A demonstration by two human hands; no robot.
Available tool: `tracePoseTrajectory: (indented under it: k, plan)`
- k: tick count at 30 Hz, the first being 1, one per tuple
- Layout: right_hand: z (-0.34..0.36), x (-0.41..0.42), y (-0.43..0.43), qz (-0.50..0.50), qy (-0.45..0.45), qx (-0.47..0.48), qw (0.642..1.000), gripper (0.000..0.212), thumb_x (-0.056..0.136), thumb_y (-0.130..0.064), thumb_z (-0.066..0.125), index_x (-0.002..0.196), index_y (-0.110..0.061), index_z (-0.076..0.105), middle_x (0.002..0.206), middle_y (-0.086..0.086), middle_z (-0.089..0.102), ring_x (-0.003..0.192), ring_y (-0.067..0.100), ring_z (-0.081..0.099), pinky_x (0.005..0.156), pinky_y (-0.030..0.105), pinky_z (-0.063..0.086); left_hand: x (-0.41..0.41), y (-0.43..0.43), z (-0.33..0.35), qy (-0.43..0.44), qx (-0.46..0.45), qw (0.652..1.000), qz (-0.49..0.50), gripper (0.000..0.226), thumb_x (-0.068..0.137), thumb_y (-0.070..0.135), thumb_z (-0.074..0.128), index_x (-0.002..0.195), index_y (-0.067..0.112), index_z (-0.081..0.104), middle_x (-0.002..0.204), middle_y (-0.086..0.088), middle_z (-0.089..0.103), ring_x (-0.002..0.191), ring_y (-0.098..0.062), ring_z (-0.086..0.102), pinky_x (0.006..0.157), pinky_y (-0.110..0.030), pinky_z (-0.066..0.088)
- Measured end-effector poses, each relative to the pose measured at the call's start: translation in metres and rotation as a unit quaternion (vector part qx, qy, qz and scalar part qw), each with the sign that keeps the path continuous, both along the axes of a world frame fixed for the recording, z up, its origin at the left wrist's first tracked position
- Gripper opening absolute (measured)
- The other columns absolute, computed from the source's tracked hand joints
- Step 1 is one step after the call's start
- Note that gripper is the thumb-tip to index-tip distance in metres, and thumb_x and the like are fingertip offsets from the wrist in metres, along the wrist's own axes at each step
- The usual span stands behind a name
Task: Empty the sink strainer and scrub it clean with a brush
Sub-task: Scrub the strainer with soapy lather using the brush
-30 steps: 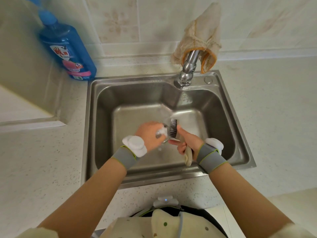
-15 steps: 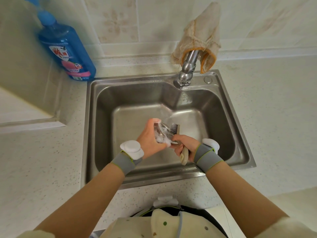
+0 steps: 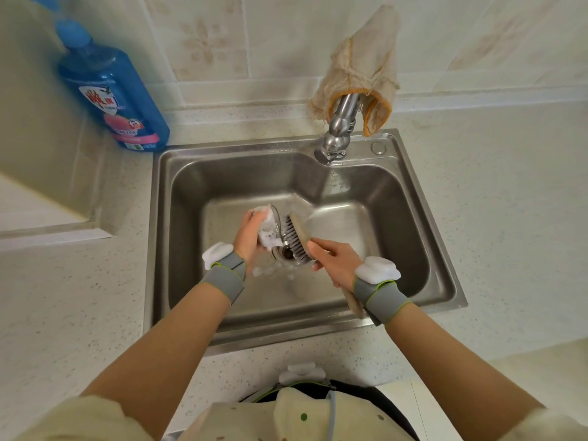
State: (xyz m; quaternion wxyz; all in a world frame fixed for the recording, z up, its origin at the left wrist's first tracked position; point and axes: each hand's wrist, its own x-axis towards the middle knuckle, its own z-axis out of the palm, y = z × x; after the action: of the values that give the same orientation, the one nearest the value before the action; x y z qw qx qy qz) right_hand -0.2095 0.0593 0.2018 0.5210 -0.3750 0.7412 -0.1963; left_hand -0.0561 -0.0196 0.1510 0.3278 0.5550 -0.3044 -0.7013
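Over the open drain hole (image 3: 287,253) in the middle of the sink (image 3: 413,218), the sink strainer (image 3: 277,222) was held up on its edge. It was round, shiny metal, and much of it was covered in white foam (image 3: 265,233). It was gripped by the left hand (image 3: 249,238), with fingers curled round its foamy side. The grey bristles of the brush (image 3: 296,240) were pressed against its other side. The brush had a pale wooden back, and its handle was gripped in the right hand (image 3: 337,264). One strainer, one brush and two hands were counted. A grey band (image 3: 224,278) with a white block was worn on each wrist, two in all. One tap (image 3: 339,128) stood at the back rim, with one worn cloth (image 3: 359,65) hung over it. One blue bottle (image 3: 111,90) was stood on the surface (image 3: 509,186) by the sink's back left corner. Part of the strainer was hidden by the left hand and the foam.
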Motion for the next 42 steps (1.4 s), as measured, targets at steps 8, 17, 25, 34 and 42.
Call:
tracePoseTrajectory:
  k: [8, 17, 25, 34, 42]
  plan:
    - [0.011, 0.002, -0.008, 0.241, 0.175, -0.022, 0.955, 0.05, 0.09, -0.047, 0.053, 0.137, -0.035, 0.045, 0.122, 0.0, 0.065, 0.113, 0.019, 0.061, 0.092, 0.024, 0.044, 0.007, -0.015, -0.013, -0.077, 0.057, 0.984, -0.148, 0.066, 0.059, 0.072, 0.058, 0.093, 0.016, 0.063, 0.086, -0.027, 0.061, 0.074, -0.025, 0.058, 0.064, -0.029, 0.041]
    - [0.018, 0.013, -0.012, 0.316, 0.255, -0.031, 0.913, 0.052, 0.093, -0.045, 0.049, 0.142, -0.032, 0.037, 0.124, 0.006, 0.06, 0.111, 0.027, 0.059, 0.089, 0.029, 0.045, 0.003, -0.017, -0.004, -0.141, 0.008, 0.985, -0.099, 0.049, 0.054, 0.065, 0.052, 0.07, 0.019, 0.055, 0.062, -0.005, 0.053, 0.048, -0.02, 0.048, 0.048, -0.021, 0.034]
    - [0.004, 0.009, -0.015, 0.158, 0.053, -0.034, 0.986, 0.051, 0.085, -0.037, 0.065, 0.134, -0.026, 0.053, 0.109, 0.0, 0.068, 0.093, 0.006, 0.066, 0.084, 0.013, 0.047, 0.007, -0.029, 0.002, -0.15, 0.019, 0.977, -0.152, 0.046, 0.054, 0.063, 0.051, 0.067, 0.019, 0.052, 0.055, -0.005, 0.05, 0.04, -0.02, 0.045, 0.045, -0.018, 0.034]
    - [0.018, 0.011, -0.014, 0.258, 0.231, -0.036, 0.937, 0.054, 0.089, -0.046, 0.055, 0.139, -0.035, 0.041, 0.13, -0.001, 0.06, 0.118, 0.024, 0.057, 0.096, 0.029, 0.046, -0.004, -0.031, 0.016, -0.182, -0.013, 0.969, -0.164, 0.045, 0.068, 0.058, 0.051, 0.081, 0.015, 0.054, 0.071, -0.012, 0.053, 0.049, -0.022, 0.048, 0.044, -0.02, 0.035]
    - [-0.006, 0.012, -0.012, 0.036, -0.085, -0.016, 0.996, 0.046, 0.086, -0.028, 0.066, 0.129, -0.018, 0.056, 0.073, -0.001, 0.06, 0.049, -0.003, 0.052, 0.055, 0.01, 0.045, -0.001, -0.035, 0.025, -0.212, -0.023, 0.961, -0.179, 0.045, 0.078, 0.058, 0.047, 0.087, 0.015, 0.057, 0.07, -0.007, 0.049, 0.046, -0.017, 0.045, 0.04, -0.014, 0.031]
